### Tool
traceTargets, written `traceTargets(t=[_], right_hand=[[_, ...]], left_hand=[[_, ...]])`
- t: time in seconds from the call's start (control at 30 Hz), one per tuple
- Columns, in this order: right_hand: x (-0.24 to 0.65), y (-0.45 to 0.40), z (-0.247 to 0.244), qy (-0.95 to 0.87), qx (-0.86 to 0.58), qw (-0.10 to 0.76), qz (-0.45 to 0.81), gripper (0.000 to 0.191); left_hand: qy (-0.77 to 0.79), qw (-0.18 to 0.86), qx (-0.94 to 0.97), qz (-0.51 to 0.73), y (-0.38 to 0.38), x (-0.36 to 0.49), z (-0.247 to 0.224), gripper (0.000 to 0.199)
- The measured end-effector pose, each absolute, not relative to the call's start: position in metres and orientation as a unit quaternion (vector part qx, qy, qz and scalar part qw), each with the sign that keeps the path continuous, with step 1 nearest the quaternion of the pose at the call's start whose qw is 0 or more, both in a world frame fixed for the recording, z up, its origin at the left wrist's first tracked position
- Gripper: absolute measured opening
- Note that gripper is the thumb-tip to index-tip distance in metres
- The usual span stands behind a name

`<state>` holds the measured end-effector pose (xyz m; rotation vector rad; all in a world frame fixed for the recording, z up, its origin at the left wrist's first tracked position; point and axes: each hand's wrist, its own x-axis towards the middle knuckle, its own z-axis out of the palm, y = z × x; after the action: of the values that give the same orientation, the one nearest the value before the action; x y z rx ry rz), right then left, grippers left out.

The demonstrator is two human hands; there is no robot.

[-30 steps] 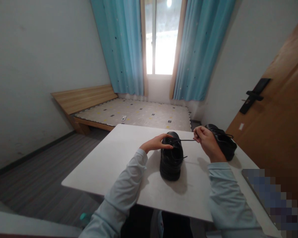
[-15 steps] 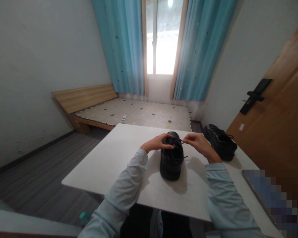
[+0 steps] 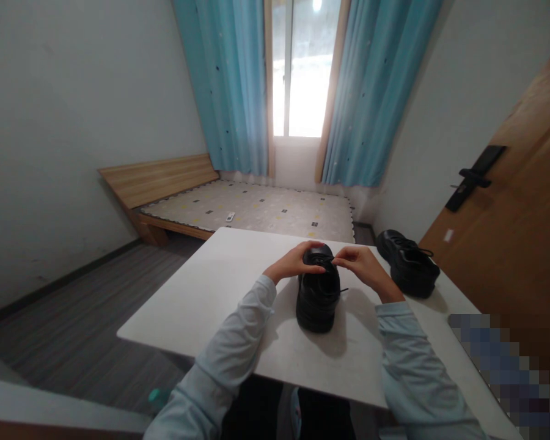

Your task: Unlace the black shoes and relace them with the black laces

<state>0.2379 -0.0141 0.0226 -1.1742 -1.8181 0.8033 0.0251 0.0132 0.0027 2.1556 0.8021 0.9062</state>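
A black lace-up shoe (image 3: pixel 318 305) stands on the white table (image 3: pixel 197 293), its heel towards me. My left hand (image 3: pixel 297 261) lies across its upper from the left, thumb over the lacing and fingers round the far side, gripping the shoe. On the right, my right hand (image 3: pixel 354 261) pinches a black shoelace (image 3: pixel 332 261) between thumb and fingertips, close against the shoe. Another lace end sticks out on the shoe's right side, lower down. How the laces run under my left hand is hidden.
A second black shoe (image 3: pixel 407 266) stands at the table's right edge, beside the wooden door (image 3: pixel 508 201). A blurred-out flat object (image 3: pixel 499 366) lies at the near right. Beyond the table is a bed (image 3: pixel 256 205) with a small white remote (image 3: pixel 230 217) on it.
My right hand has moved slightly left, closer to the shoe, with the lace still pinched. My left hand keeps its place on the shoe. The view has shifted a little.
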Motion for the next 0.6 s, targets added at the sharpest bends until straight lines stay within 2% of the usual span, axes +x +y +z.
traceTargets(t=[0.2, 0.37, 0.6], right_hand=[[0.232, -0.012, 0.020, -0.717, -0.469, 0.423, 0.296, 0.031], [0.230, -0.012, 0.018, -0.711, -0.465, 0.439, 0.293, 0.027], [0.230, -0.011, 0.017, -0.707, -0.461, 0.449, 0.294, 0.027]], left_hand=[[0.319, 0.212, 0.822, 0.421, 0.007, 0.034, 0.008, 0.023], [0.320, 0.173, 0.840, 0.402, 0.004, 0.037, 0.006, 0.019], [0.323, 0.189, 0.849, 0.372, 0.003, 0.042, 0.005, 0.018]])
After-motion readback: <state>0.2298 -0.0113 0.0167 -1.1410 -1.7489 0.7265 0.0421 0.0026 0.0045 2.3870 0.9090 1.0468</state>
